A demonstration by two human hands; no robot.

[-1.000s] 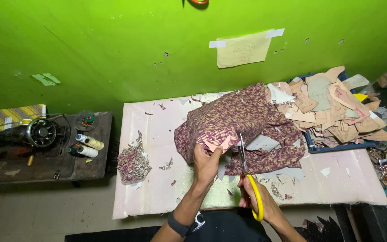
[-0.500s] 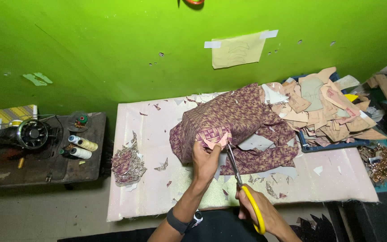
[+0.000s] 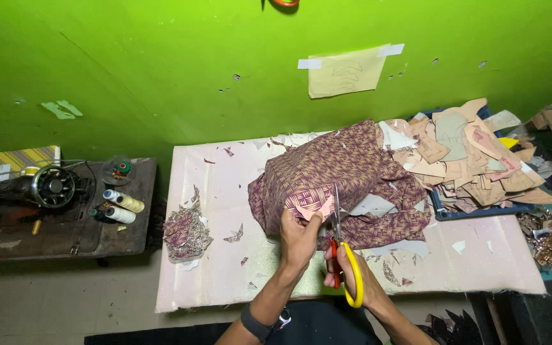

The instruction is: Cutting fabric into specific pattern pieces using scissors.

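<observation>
A heap of maroon and tan patterned fabric [image 3: 340,172] lies on the pale pink table [image 3: 212,191]. My left hand [image 3: 298,239] pinches a folded pink-backed edge of that fabric [image 3: 311,206] at the heap's near side. My right hand [image 3: 352,281] grips scissors [image 3: 343,255] with yellow and red handles. Their blades point up and away from me, just right of the held edge, with the tips against the cloth. A dark band circles my left wrist.
A small pile of fabric scraps [image 3: 186,230] sits left of my hands. Cardboard pattern pieces [image 3: 474,156] are heaped at the table's right end. A black sewing machine [image 3: 46,186] and thread spools [image 3: 119,206] stand on a dark side table. A paper template [image 3: 345,71] is taped to the green wall.
The scissors have swung more upright and closer to the held fabric edge. My left hand keeps its grip on the cloth. The view has shifted slightly.
</observation>
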